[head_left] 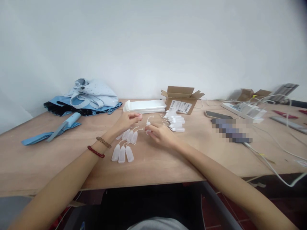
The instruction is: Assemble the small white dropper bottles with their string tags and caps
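Observation:
My right hand (161,134) is closed round a small translucent plastic bottle (148,123), which stands upright with a thin curved strap at its top. My left hand (131,120) is raised just to the left of that bottle, apart from it. Its fingertips are pressed together, and I cannot make out anything between them. Below my left hand lie several like bottles (129,136) with straps, and three more bottles (122,154) lie nearer the table's front edge. To the right, beyond my right hand, is a pile of similar bottles (177,120).
An opened cardboard box (181,101) and a flat white package (145,105) stand at the back. A blue umbrella (72,119) and a pale cloth bag (96,92) lie left. Rightward are a phone (218,115), a power strip (244,110) and loose cables (271,164).

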Demonstrator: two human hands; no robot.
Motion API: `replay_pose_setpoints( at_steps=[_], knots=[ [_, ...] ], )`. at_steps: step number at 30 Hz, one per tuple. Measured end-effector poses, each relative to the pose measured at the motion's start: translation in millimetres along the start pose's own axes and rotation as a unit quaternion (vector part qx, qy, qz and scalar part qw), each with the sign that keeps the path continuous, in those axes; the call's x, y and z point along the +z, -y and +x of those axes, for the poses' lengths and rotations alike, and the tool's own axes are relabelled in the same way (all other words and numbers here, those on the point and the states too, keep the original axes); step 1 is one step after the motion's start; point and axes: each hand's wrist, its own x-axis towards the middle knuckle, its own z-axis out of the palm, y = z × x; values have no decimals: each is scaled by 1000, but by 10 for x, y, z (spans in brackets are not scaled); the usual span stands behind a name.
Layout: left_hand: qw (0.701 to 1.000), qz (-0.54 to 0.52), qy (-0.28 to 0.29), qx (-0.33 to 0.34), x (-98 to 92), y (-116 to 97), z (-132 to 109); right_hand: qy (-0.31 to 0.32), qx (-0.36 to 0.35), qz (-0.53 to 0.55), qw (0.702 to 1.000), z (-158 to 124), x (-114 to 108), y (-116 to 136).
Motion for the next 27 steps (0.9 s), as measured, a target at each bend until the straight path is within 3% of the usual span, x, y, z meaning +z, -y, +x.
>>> replay_pose_setpoints(
  at_steps=[6,13,22,27],
  knots=[
    [992,-107,52,-43,139,-259,-147,-8,-25,-22,999,-6,5,13],
    [990,-120,58,-45,130,-184,-131,-2,-44,-21,999,-3,1,-4],
    [993,-97,72,17,166,-317,-181,-9,-30,0,999,-6,-16,-33],
    [994,-87,66,17,182,-298,-186,5,-37,2,999,-5,-19,-28]
  ],
)
